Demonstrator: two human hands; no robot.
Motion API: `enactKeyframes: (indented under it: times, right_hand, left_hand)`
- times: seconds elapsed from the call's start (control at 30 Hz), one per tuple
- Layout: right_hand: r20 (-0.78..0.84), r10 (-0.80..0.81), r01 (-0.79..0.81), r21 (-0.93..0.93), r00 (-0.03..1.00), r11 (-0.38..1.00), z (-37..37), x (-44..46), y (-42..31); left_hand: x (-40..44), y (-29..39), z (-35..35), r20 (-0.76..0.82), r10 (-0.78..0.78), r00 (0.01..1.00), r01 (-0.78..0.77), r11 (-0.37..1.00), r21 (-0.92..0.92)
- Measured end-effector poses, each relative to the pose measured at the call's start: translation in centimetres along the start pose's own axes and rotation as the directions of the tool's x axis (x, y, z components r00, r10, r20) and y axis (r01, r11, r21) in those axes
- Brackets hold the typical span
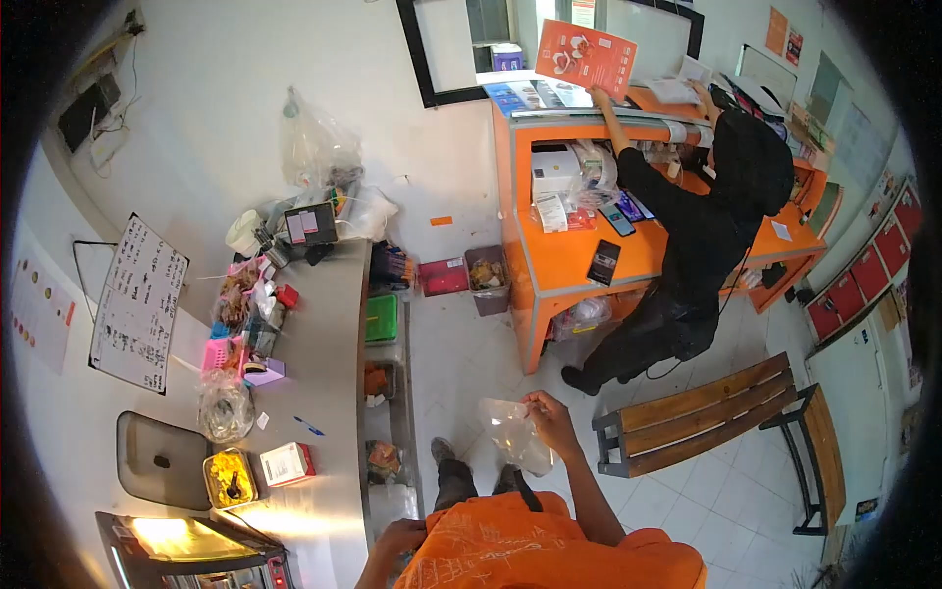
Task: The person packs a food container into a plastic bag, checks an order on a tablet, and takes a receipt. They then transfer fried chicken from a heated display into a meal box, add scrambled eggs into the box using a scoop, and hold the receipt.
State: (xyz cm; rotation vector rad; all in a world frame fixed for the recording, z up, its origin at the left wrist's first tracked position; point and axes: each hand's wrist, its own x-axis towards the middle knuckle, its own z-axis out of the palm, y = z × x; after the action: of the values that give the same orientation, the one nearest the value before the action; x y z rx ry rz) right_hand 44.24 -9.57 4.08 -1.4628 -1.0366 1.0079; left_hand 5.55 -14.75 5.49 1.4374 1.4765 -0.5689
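Head view: the right hand [553, 422] pinches a clear plastic bag [512, 444] by its edge above the floor [456, 383]; holding it appears the present step, and further handling would call for a light grip. The left hand [400, 538] lies beside the orange shirt [549, 548], its finger closure not discernible. On the counter [324, 383], a tray [235, 507] contains yellow pieces; a grey bin [492, 303] contains unidentifiable items.

Colourless bag [512, 434], orange shirt [530, 552] — pale-lined
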Motion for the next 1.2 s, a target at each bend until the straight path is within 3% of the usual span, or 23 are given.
enactKeyframes:
  times: [0.07,0.13,0.27,0.33,0.37,0.43,0.53,0.6,0.67,0.77,0.9,0.97,1.0,1.03,1.07,1.1,1.17,1.2]
  right_hand:
    - [-0.007,-0.024,0.024,-0.008,1.000,1.000,-0.2,0.1,0.0]
    - [-0.022,-0.077,0.077,0.032,0.997,0.996,-0.3,0.2,0.3]
    - [-0.010,0.026,-0.025,0.054,1.000,0.998,-0.8,0.4,0.4]
    - [-0.018,0.020,-0.020,0.037,1.000,0.999,-0.7,0.0,-1.6]
    - [-0.027,0.025,-0.024,0.035,0.999,0.999,-0.7,-0.2,-1.5]
    - [-0.023,-0.023,0.022,-0.034,0.999,0.999,-0.9,0.3,-1.2]
    - [0.012,0.025,-0.025,0.038,1.000,0.999,-0.8,0.9,0.8]
    - [-0.006,0.018,-0.018,0.036,1.000,0.999,-0.9,0.6,-0.2]
    - [-0.010,0.020,-0.020,0.026,1.000,0.999,-1.1,0.2,-0.3]
    - [0.014,0.009,-0.009,0.003,1.000,1.000,-1.3,-0.1,0.0]
    - [0.044,-0.006,0.007,-0.019,0.999,1.000,-1.3,0.0,0.1]
    - [0.052,-0.022,0.024,-0.038,0.998,0.999,-1.2,0.0,0.0]
    - [0.046,0.007,-0.007,0.005,0.999,1.000,-1.1,0.0,-0.2]
    - [0.041,0.035,-0.037,0.049,0.999,0.998,-1.1,0.2,-0.5]
    - [0.045,0.034,-0.036,0.047,0.998,0.998,-1.2,0.1,-0.9]
    - [0.042,0.037,-0.039,0.027,0.998,0.999,-1.3,0.0,-1.5]
    - [0.047,0.042,-0.042,0.010,0.998,0.999,-1.2,0.1,-1.7]
    - [0.046,0.012,-0.014,0.052,0.999,0.999,-1.2,0.1,-1.4]
  left_hand:
    - [1.8,-2.3,0.8,-0.022,0.095,0.995,-0.092,0.990,0.104]
    - [1.7,-2.8,0.8,-0.027,0.180,0.983,-0.182,0.973,-0.139]
    - [0.9,-1.3,0.8,-0.123,0.223,0.967,-0.229,0.973,-0.035]
    - [1.0,1.1,1.1,-0.218,-0.002,0.976,0.061,0.962,0.266]
    - [0.2,3.0,0.9,-0.211,0.004,0.977,0.055,0.961,0.273]
    - [-1.8,6.6,0.1,-0.295,-0.162,0.942,0.218,0.962,0.167]
    - [5.4,-2.1,5.8,-0.376,-0.040,0.926,0.099,0.985,0.138]
    - [5.7,-3.9,6.4,-0.365,0.049,0.930,-0.055,0.998,-0.005]
    - [3.9,-4.4,5.6,-0.227,0.163,0.960,-0.227,0.930,-0.291]
    - [-1.0,-1.8,3.0,0.008,0.303,0.953,-0.217,0.699,-0.681]
    - [-3.8,0.3,1.9,0.033,0.378,0.925,-0.207,0.577,-0.790]
    - [-1.6,-0.5,2.7,0.016,0.289,0.957,-0.214,0.742,-0.635]
    - [0.5,-1.4,3.5,0.013,0.288,0.957,-0.214,0.738,-0.640]
    - [3.2,-2.7,4.5,-0.121,0.233,0.965,-0.259,0.918,-0.299]
    - [4.7,-3.5,5.1,-0.262,0.224,0.939,-0.209,0.974,0.083]
    - [4.9,-2.7,5.1,-0.263,0.222,0.939,-0.208,0.975,0.081]
    - [5.4,-0.7,4.8,-0.492,0.019,0.870,0.115,0.964,0.240]
    - [5.8,-0.2,4.6,-0.493,0.009,0.870,0.123,0.964,0.235]
